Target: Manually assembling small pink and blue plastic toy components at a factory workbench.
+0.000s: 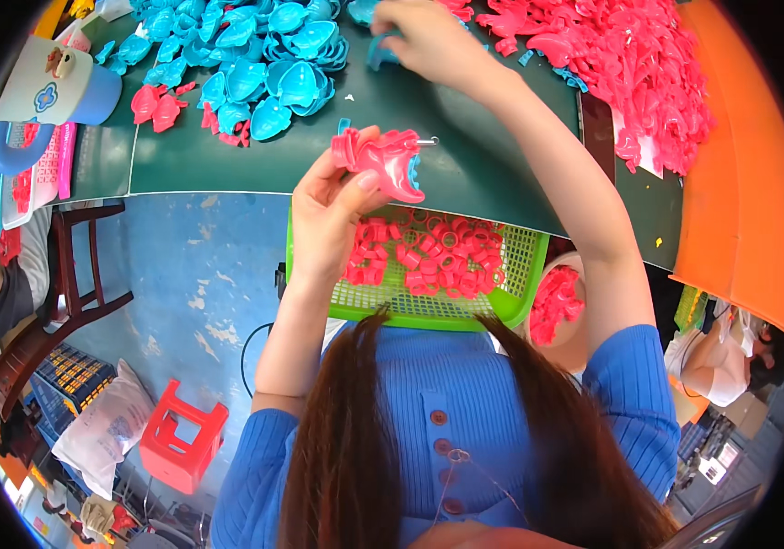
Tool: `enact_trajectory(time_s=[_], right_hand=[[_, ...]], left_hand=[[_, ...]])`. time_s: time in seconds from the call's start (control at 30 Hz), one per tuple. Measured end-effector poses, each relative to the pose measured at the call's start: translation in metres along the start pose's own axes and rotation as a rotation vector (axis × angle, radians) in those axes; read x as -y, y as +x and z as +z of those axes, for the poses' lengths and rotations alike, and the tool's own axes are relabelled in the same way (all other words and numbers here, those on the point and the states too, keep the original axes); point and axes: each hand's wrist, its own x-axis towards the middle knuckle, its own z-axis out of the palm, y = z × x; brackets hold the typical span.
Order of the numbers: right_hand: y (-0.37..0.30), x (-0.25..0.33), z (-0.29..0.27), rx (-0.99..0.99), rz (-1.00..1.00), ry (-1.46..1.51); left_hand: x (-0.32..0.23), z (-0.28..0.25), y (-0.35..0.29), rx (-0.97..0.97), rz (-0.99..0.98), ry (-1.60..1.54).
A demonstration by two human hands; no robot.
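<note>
Mid-frame, above the green basket (511, 302) of pink rings (429, 261), the left hand (328, 215) pinches a pink plastic piece (381, 163) between thumb and fingers, its long axis roughly level, a metal pin pointing right. Farther, at the top, the right hand (433, 41) closes on what seems a blue piece (381, 53) on the green table (465, 156).

My right hand (429, 41) is cut at the knuckles by the frame's 12 o'clock edge. It covers most of a blue piece (381, 50), so I cannot tell its shape. My left hand (328, 215) hides part of the pink part (383, 160). My arm screens the green basket (410, 306) rim at 9 o'clock.
</note>
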Motion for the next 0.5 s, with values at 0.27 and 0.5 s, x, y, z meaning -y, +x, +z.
enact_trajectory(time_s=[0.27,0.5], right_hand=[[-0.091,0.048,-0.064,-0.144,0.481,0.94],[-0.114,0.087,-0.063,-0.274,0.285,0.393]], left_hand=[[0.004,0.001,0.003,0.066,-0.192,-0.138],[0.008,0.018,-0.001,0.07,-0.184,-0.087]])
